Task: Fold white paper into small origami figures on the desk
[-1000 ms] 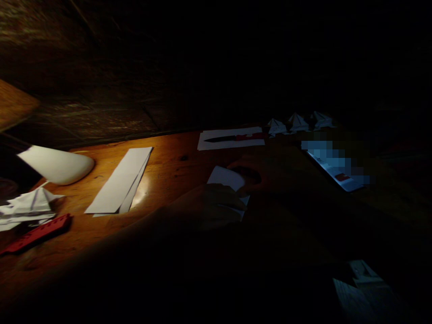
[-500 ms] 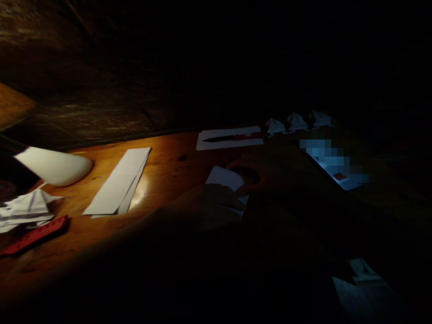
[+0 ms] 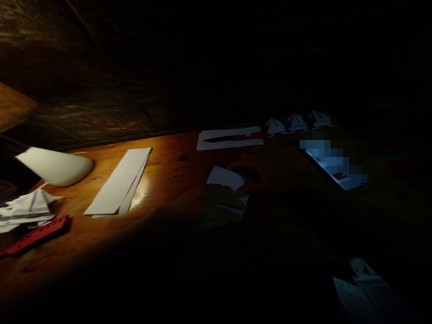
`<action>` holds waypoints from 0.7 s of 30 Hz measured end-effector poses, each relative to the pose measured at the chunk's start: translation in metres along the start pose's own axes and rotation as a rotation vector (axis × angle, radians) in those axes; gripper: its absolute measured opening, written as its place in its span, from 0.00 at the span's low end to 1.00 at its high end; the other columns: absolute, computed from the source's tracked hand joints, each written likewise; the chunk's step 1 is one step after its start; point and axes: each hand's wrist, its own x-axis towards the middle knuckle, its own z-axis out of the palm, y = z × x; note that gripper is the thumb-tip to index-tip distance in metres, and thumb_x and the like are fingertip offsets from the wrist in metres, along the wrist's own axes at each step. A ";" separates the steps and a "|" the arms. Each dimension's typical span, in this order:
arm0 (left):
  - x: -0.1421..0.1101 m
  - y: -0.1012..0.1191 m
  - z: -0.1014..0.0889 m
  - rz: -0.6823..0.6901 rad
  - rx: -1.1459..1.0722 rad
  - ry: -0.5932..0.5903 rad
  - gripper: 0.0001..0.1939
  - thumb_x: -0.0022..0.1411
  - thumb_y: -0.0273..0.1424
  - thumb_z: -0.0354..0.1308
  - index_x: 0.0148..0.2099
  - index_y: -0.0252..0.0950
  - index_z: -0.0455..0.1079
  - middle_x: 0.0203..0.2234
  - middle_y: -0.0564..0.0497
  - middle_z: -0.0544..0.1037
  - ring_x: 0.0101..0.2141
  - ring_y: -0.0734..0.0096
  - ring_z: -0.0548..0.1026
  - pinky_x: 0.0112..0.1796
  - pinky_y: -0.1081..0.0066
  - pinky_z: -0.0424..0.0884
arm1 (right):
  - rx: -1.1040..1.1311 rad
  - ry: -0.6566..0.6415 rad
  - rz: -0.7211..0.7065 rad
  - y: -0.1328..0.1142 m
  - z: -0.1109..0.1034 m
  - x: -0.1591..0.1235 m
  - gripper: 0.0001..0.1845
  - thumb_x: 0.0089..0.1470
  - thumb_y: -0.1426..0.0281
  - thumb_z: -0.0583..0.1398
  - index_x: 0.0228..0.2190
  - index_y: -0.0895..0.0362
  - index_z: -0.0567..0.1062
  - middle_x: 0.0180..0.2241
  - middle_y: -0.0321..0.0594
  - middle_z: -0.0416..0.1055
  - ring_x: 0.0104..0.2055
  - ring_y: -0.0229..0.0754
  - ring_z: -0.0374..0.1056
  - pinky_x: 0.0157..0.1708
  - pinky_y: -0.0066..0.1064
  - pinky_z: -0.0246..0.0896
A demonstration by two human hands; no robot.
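Observation:
A sheet of white paper (image 3: pixel 225 177), bent over in a curve, lies between my two hands on the dark part of the wooden table. My left hand (image 3: pixel 221 202) is closed over its near side, with the fingers across the paper. At the far right side, my right hand (image 3: pixel 254 173) has its thumb and fingers curled around the paper's edge; deep shadow hides much of this hand. Beyond them a knife (image 3: pixel 232 137) with a dark blade and red handle rests on more white sheets (image 3: pixel 205 145).
Paper strips (image 3: pixel 118 184) lie to the left by a white lamp base (image 3: pixel 57 166). A red slotted object (image 3: pixel 37 235) and folded papers (image 3: pixel 32 207) are at far left. Folded paper shapes (image 3: pixel 297 121) stand at the back, near a lit screen (image 3: pixel 346 180). More papers (image 3: pixel 364 285) sit lower right.

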 end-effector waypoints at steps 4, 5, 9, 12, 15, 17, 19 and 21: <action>0.001 0.003 0.000 -0.023 -0.005 0.000 0.11 0.72 0.27 0.60 0.52 0.45 0.79 0.51 0.50 0.81 0.51 0.68 0.78 0.54 0.63 0.76 | 0.009 0.008 -0.017 0.003 0.004 0.001 0.36 0.50 0.53 0.72 0.56 0.53 0.75 0.45 0.44 0.72 0.44 0.48 0.68 0.41 0.38 0.62; 0.001 0.004 0.000 -0.033 -0.007 -0.001 0.11 0.71 0.27 0.61 0.52 0.45 0.79 0.51 0.50 0.81 0.52 0.67 0.78 0.54 0.63 0.76 | 0.013 0.011 -0.022 0.003 0.005 0.001 0.35 0.50 0.53 0.73 0.56 0.54 0.75 0.45 0.44 0.72 0.43 0.48 0.67 0.41 0.38 0.62; 0.001 0.010 -0.003 -0.089 -0.007 0.004 0.11 0.69 0.26 0.62 0.50 0.43 0.80 0.54 0.48 0.79 0.57 0.61 0.74 0.57 0.58 0.74 | 0.046 0.006 -0.014 0.002 0.002 -0.001 0.32 0.54 0.55 0.71 0.56 0.54 0.75 0.46 0.44 0.72 0.43 0.46 0.68 0.41 0.37 0.63; 0.000 0.012 -0.007 -0.129 -0.008 0.008 0.11 0.67 0.26 0.63 0.50 0.44 0.80 0.57 0.48 0.76 0.60 0.57 0.71 0.62 0.51 0.69 | 0.078 -0.037 -0.005 0.000 -0.005 -0.003 0.26 0.60 0.60 0.66 0.57 0.55 0.75 0.49 0.45 0.73 0.46 0.46 0.69 0.45 0.39 0.65; 0.001 0.011 -0.009 -0.135 -0.010 -0.013 0.11 0.66 0.28 0.64 0.49 0.45 0.81 0.62 0.47 0.71 0.65 0.51 0.65 0.64 0.45 0.65 | 0.086 -0.055 -0.028 0.000 -0.012 -0.004 0.22 0.62 0.64 0.64 0.56 0.54 0.76 0.52 0.46 0.73 0.51 0.47 0.70 0.51 0.42 0.65; 0.001 0.009 -0.008 -0.129 0.000 -0.020 0.11 0.66 0.29 0.63 0.49 0.46 0.81 0.67 0.46 0.66 0.68 0.47 0.60 0.65 0.40 0.61 | 0.062 -0.030 -0.050 0.004 -0.014 -0.004 0.21 0.61 0.64 0.65 0.55 0.53 0.77 0.52 0.45 0.73 0.53 0.48 0.70 0.54 0.43 0.64; 0.000 0.006 -0.005 -0.122 0.013 -0.019 0.11 0.66 0.30 0.64 0.49 0.46 0.81 0.71 0.47 0.61 0.71 0.43 0.55 0.67 0.36 0.56 | 0.019 0.015 -0.060 0.009 -0.015 -0.004 0.20 0.59 0.64 0.67 0.53 0.53 0.78 0.51 0.45 0.73 0.54 0.50 0.70 0.55 0.44 0.63; -0.001 0.004 -0.001 -0.128 0.026 -0.016 0.11 0.65 0.31 0.66 0.49 0.47 0.81 0.73 0.49 0.56 0.73 0.41 0.50 0.68 0.33 0.50 | -0.024 0.046 -0.046 0.015 -0.016 -0.004 0.20 0.58 0.62 0.68 0.51 0.54 0.79 0.49 0.46 0.73 0.52 0.51 0.70 0.54 0.46 0.63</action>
